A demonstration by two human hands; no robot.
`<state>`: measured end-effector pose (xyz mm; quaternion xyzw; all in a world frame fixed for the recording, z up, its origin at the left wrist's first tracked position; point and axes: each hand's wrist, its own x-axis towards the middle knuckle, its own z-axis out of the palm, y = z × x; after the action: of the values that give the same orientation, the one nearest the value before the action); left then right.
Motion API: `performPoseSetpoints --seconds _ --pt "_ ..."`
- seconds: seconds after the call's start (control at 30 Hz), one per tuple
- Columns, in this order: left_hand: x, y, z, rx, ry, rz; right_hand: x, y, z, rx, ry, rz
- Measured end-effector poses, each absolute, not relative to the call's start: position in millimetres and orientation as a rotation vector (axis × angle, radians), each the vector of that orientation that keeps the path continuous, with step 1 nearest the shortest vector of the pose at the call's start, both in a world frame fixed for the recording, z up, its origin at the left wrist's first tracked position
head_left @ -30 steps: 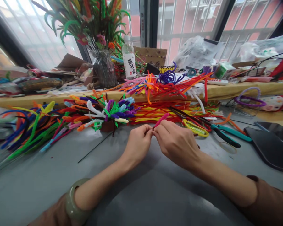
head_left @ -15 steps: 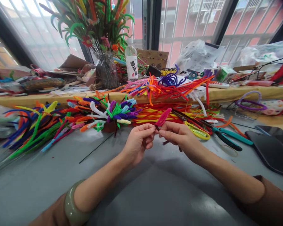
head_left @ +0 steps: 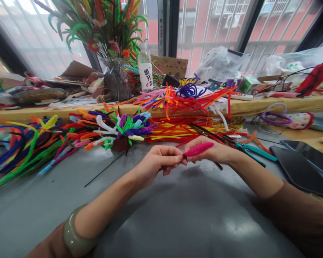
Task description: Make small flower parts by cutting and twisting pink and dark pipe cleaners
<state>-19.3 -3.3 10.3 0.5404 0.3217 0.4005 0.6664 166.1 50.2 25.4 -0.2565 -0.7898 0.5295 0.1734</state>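
Note:
Between thumb and fingers of my left hand (head_left: 161, 161) is the dark base of a bright pink pipe-cleaner petal (head_left: 199, 149). Its fuzzy tip points right, passing in front of my right hand (head_left: 208, 152). The right fingers are closed, meeting the left ones at the base, their grip partly hidden behind the petal. A dark brown pipe cleaner (head_left: 218, 165) sticks out below the right hand, its other end hidden among the fingers. Both hands are held above the grey table (head_left: 161, 222).
Pipe-cleaner bundles (head_left: 121, 129) line the back of the table, with a thin dark rod (head_left: 103, 170) in front. Teal-handled pliers (head_left: 255, 150) and phones (head_left: 301, 172) lie right. The wooden ledge (head_left: 43, 114) bears a vase (head_left: 115, 80) and a bottle (head_left: 145, 70).
The pink petal has swung from pointing up to pointing right, across the front of my right hand. My right hand has turned over behind it, and the view has shifted slightly.

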Motion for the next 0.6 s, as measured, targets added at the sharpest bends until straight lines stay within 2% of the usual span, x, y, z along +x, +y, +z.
performPoseSetpoints --seconds 0.1,0.2,0.33,0.43,0.5,0.6 --pt "-20.0 -3.1 12.3 1.475 0.832 0.8 171.5 55.5 30.5 -0.658 -2.394 1.367" --pt "-16.8 -4.4 13.5 1.624 0.944 0.7 173.2 57.4 36.2 -0.648 -2.585 1.076" --pt "-9.4 -4.5 6.9 1.816 1.12 0.732 164.0 42.9 40.5 -0.823 -2.732 0.339" --pt "-7.8 -0.5 -1.1 1.848 1.246 0.895 149.7 20.7 34.9 -0.991 -2.6 -0.206" --pt "-9.4 3.2 -4.7 1.726 1.292 1.041 140.7 8.4 28.2 -1.08 -2.483 -0.325" --pt "-13.1 7.1 -5.4 1.446 1.203 1.211 134.2 2.9 19.9 -1.105 -2.313 -0.105"
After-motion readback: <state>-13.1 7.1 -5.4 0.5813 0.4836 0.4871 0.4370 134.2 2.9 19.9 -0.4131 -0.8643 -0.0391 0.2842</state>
